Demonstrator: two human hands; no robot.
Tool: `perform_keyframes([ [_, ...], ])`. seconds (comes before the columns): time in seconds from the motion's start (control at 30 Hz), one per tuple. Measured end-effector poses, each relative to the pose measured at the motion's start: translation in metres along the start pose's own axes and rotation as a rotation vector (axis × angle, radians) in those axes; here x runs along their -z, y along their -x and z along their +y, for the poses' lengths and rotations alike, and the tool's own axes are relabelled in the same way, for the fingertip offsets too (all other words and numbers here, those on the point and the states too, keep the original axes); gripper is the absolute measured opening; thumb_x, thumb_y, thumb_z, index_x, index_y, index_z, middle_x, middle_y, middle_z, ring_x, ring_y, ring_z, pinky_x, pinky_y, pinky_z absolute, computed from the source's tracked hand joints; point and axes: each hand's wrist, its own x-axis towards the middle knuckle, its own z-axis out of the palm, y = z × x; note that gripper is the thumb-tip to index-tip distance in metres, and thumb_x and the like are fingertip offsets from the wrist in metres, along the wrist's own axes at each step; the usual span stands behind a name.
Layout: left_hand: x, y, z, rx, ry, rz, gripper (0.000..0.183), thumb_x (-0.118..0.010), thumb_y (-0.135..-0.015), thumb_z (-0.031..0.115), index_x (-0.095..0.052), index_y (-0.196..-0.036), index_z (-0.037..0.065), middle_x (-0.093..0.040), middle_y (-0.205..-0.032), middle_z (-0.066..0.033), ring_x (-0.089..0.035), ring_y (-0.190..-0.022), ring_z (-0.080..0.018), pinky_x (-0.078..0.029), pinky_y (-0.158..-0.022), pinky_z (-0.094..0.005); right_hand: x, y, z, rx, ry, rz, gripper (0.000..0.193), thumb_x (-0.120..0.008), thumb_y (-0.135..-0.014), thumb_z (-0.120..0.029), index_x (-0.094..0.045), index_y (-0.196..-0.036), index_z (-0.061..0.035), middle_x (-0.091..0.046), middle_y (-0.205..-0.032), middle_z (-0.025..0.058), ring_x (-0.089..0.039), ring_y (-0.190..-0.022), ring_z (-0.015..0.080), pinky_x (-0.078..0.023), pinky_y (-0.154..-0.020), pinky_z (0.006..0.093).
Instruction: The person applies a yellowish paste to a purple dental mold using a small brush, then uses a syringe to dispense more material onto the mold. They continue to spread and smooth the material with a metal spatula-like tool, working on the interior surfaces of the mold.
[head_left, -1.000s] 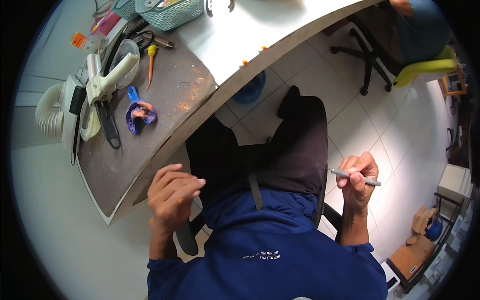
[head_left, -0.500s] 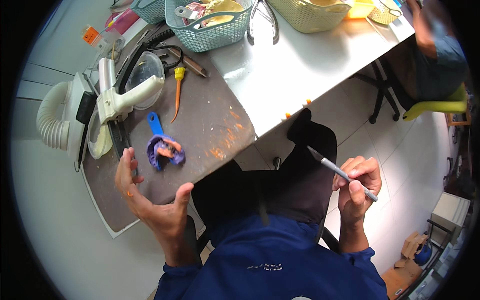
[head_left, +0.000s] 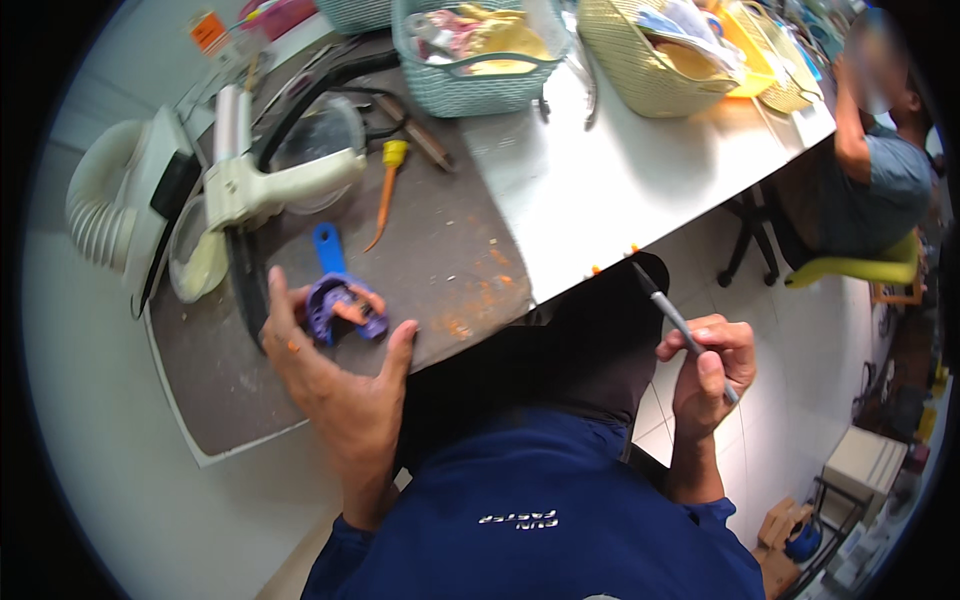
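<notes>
A dental impression tray with a blue handle [head_left: 328, 248] lies on the dark mat [head_left: 430, 250]. It holds purple impression material [head_left: 320, 308], with a pinkish-orange piece [head_left: 352, 308] inside the curve. Around its near side my left hand [head_left: 345, 395] is spread, thumb and fingers apart and the palm without anything in it. The fingertips are close to the purple edge; contact cannot be made out. Off the table to the right, my right hand [head_left: 712, 375] grips a slim grey craft knife [head_left: 672, 318], its blade pointing up and left.
A white suction nozzle [head_left: 255, 185] with a ribbed hose [head_left: 95, 205] stands left. An orange syringe tip with a yellow end [head_left: 388, 190] lies behind the tray. Baskets [head_left: 480, 85] line the back. Orange shavings [head_left: 460, 325] dot the mat. Another person [head_left: 880, 170] sits at right.
My left hand has come in nearer to the impression tray, its fingers now beside the purple material. My right hand keeps hold of the knife, now tilted more upright. The whole view has shifted slightly.
</notes>
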Motion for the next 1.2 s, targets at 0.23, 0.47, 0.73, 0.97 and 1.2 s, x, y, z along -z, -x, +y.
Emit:
perform_keyframes([
  [0.23,-0.006,0.0,-0.011,-0.066,0.036,0.12,0.093,-0.084,-0.07,0.017,-0.036,-0.149,0.006,-0.056,-0.12,-0.0131,-0.055,-0.112,-0.0278,-0.044,-0.091,-0.04,0.003,-0.003,0.001,0.026,0.049,-0.046,0.018,-0.06,-0.091,-0.017,-0.058,-0.101,-0.0016,-0.065,-0.084,0.0156,-0.064,-0.071,0.0196,-0.056,-0.064,0.0333],
  [0.47,-0.009,0.004,-0.002,-0.051,0.033,0.135,0.103,-0.092,-0.064,0.025,-0.036,-0.148,0.002,-0.055,-0.125,-0.0169,-0.055,-0.111,-0.0332,-0.043,-0.098,-0.0437,0.012,-0.005,0.0,-0.063,0.032,-0.014,0.011,-0.06,-0.092,-0.008,-0.056,-0.1,-0.0007,-0.068,-0.086,0.0147,-0.069,-0.077,0.0191,-0.058,-0.07,0.0316],
  [0.73,-0.001,0.008,-0.014,-0.172,0.034,0.149,0.098,-0.091,-0.065,0.033,-0.043,-0.144,0.001,-0.053,-0.138,-0.0176,-0.051,-0.124,-0.0352,-0.039,-0.105,-0.0447,0.017,-0.004,0.013,0.036,0.033,0.054,0.012,-0.058,-0.091,-0.012,-0.054,-0.095,-0.0012,-0.063,-0.079,0.0136,-0.062,-0.068,0.0192,-0.053,-0.059,0.0318],
  [0.97,0.0,0.005,-0.018,-0.247,0.011,0.188,0.087,-0.09,-0.07,0.033,-0.048,-0.139,-0.001,-0.054,-0.132,-0.0181,-0.054,-0.116,-0.0314,-0.043,-0.098,-0.0427,0.013,-0.002,0.016,0.012,0.0,0.051,0.014,-0.059,-0.09,-0.014,-0.053,-0.095,-0.0017,-0.063,-0.078,0.0143,-0.062,-0.066,0.0194,-0.054,-0.06,0.0319],
  [1.2,-0.048,0.089,0.023,0.101,0.979,-0.821,0.043,-0.064,-0.091,0.011,-0.053,-0.13,-0.003,-0.069,-0.1,-0.0138,-0.066,-0.089,-0.0168,-0.051,-0.084,-0.028,0.015,-0.005,0.016,0.004,-0.024,-0.015,0.011,-0.059,-0.09,-0.008,-0.054,-0.098,-0.0019,-0.065,-0.08,0.0153,-0.065,-0.069,0.0195,-0.058,-0.066,0.0345],
])
